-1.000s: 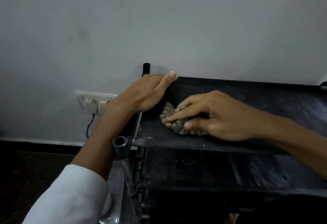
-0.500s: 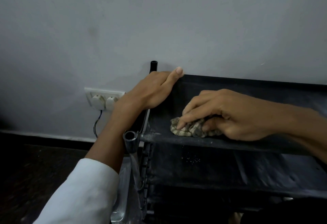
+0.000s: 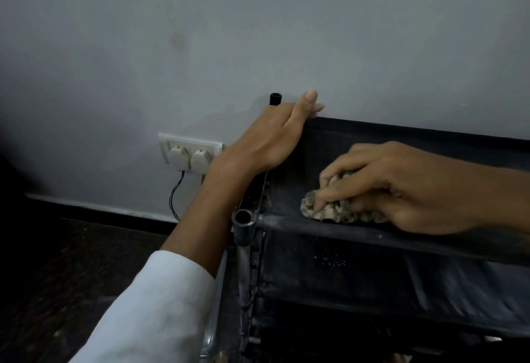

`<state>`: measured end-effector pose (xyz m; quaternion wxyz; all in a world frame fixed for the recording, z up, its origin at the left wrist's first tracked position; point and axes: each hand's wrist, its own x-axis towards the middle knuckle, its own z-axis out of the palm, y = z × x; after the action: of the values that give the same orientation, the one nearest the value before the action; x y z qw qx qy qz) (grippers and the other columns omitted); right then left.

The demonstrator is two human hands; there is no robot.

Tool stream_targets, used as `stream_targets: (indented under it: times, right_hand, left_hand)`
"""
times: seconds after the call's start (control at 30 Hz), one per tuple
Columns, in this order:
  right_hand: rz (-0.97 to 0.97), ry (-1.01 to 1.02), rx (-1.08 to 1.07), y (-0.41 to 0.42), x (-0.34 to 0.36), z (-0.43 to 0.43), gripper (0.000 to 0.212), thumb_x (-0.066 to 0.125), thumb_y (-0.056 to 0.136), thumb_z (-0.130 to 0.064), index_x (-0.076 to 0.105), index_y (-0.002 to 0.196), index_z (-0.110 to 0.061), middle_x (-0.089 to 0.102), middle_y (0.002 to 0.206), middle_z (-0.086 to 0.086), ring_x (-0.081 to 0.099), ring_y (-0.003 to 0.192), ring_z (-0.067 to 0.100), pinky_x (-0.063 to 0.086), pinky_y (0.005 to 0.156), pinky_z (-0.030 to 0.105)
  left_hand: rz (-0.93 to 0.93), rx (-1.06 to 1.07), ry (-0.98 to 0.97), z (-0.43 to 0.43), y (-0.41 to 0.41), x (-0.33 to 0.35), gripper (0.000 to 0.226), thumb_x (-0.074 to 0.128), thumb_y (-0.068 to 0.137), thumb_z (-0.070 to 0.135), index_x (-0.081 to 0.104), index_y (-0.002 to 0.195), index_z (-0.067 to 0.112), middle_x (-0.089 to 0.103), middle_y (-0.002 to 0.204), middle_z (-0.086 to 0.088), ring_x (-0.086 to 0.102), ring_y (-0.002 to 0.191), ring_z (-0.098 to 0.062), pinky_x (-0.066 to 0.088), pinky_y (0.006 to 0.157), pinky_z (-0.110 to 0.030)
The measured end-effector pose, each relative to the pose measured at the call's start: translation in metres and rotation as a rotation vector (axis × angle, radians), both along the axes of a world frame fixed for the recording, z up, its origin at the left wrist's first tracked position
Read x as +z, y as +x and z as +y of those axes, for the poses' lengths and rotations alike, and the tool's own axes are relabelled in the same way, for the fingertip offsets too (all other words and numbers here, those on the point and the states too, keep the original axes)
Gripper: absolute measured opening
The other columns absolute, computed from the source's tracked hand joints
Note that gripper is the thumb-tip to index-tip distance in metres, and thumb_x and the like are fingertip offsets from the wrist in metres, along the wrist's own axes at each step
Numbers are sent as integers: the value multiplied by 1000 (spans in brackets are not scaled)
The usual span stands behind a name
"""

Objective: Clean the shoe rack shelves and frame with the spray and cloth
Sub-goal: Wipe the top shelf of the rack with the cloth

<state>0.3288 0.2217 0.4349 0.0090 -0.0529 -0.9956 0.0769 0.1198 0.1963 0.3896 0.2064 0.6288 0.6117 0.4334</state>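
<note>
Down on the rack's top shelf (image 3: 295, 179), the cloth (image 3: 338, 210) lies bunched near the front-left corner, touching the front rail (image 3: 286, 220). Its long axis runs left to right along that rail, and its free end points toward the front post (image 3: 243, 219). The right hand (image 3: 407, 187) sits on top of it, fingers curled over the wad and pressing it to the shelf. The fingertips (image 3: 321, 203) reach nearly to its left end, so only that end and a strip along the front edge show. The left hand (image 3: 269, 138) is well apart from the cloth, at the shelf's back-left corner. It rests palm down on the side rail beside the back post (image 3: 275, 98), fingers fairly straight, holding nothing. A white sleeve (image 3: 155, 305) covers that forearm. A lower shelf (image 3: 344, 270) shows beneath, speckled with dust. Left of the rack, a socket (image 3: 190, 151) with two plugs is on the grey wall (image 3: 258, 32).
</note>
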Motion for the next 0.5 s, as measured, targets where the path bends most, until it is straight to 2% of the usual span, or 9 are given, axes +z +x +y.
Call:
stream_targets:
  times: [0.07, 0.13, 0.27, 0.4, 0.5]
  right_hand:
    - [31, -25, -7, -4, 0, -4, 46, 62, 86, -12, 69, 124, -37, 63, 115, -22, 56, 96, 0, 37, 83, 8]
    - [77, -45, 23, -22, -3, -16, 43, 59, 87, -14, 69, 125, -31, 66, 114, -16, 57, 96, -2, 40, 84, 11]
    - [135, -98, 24, -46, -11, -30, 46, 57, 85, -7, 69, 125, -26, 68, 114, -9, 63, 97, 2, 53, 82, 21]
    - [89, -42, 23, -29, -3, -26, 42, 59, 87, -17, 69, 124, -31, 67, 112, -15, 56, 93, -5, 44, 82, 14]
    - [72, 5, 15, -9, 4, -18, 44, 62, 81, -13, 72, 119, -32, 69, 109, -17, 59, 90, -3, 43, 79, 9]
  left_hand:
    - [31, 0, -4, 1, 1, 1, 61, 18, 106, 51, 59, 138, 19, 59, 141, 4, 46, 135, -4, 29, 111, -16]
    - [56, 6, -13, 1, 1, 3, 61, 18, 106, 50, 59, 139, 18, 59, 141, 3, 47, 136, -8, 29, 118, -28]
    - [1, 17, -2, -2, -2, 3, 60, 18, 107, 48, 60, 137, 17, 62, 137, -1, 53, 129, -8, 34, 115, -28]
    - [-42, 8, 1, -1, 1, 1, 61, 18, 106, 50, 61, 136, 18, 63, 135, -1, 54, 127, -8, 34, 116, -31]
    - [-52, 10, 3, 0, 1, 0, 62, 18, 106, 52, 61, 136, 18, 64, 135, -1, 55, 127, -7, 35, 117, -35]
